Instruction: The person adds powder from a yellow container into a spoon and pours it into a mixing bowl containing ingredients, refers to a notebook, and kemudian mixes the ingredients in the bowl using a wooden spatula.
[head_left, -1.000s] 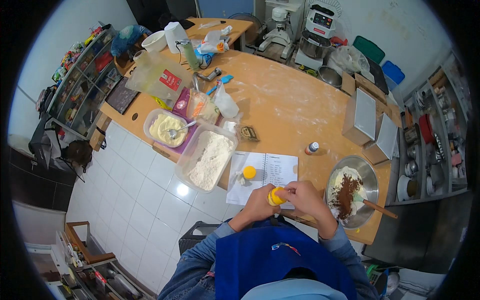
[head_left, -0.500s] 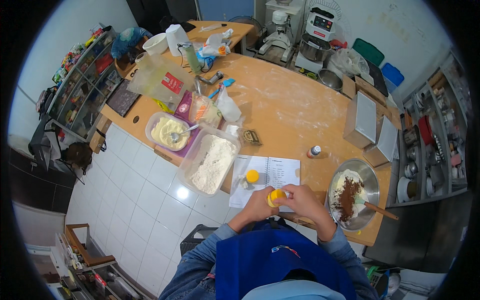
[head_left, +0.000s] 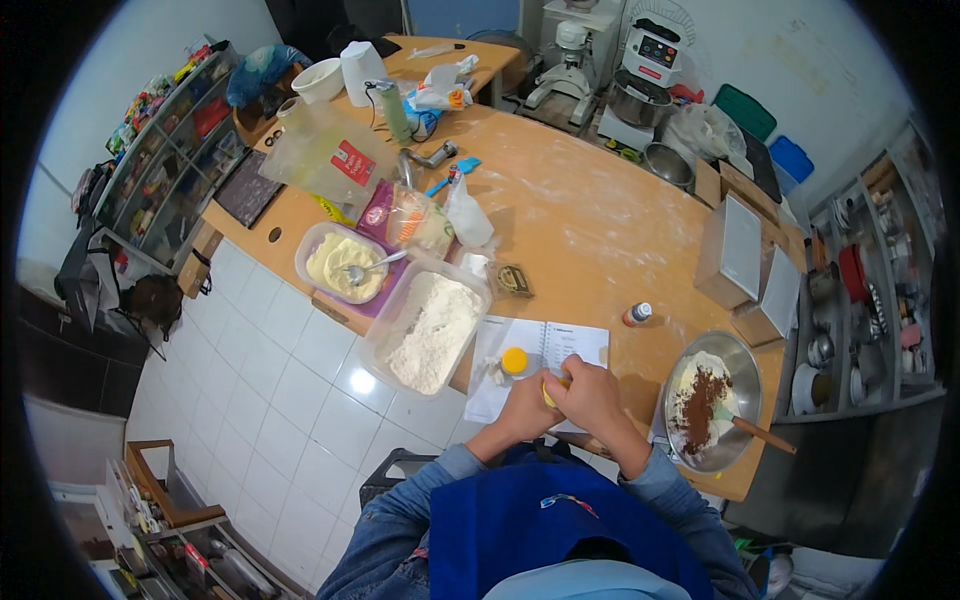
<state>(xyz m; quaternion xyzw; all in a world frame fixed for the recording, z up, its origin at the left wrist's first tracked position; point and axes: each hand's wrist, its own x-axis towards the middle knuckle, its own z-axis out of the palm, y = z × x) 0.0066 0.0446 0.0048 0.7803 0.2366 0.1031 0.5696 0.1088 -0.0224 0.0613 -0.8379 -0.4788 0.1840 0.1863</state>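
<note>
A yellow container (head_left: 549, 394), mostly hidden, sits between the left hand (head_left: 526, 409) and right hand (head_left: 592, 396), which clasp it together; the left apparently steadies it, the right grips its top. Just beyond them, a yellow-topped jar (head_left: 514, 361) rests on an open notebook (head_left: 590, 345), seemingly laid near for reading. Rightward stands a metal bowl (head_left: 748, 382); leftward, a flour tub (head_left: 374, 352).

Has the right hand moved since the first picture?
Yes: judged against the open notebook, the right hand has moved left, nearer the left hand.
</note>
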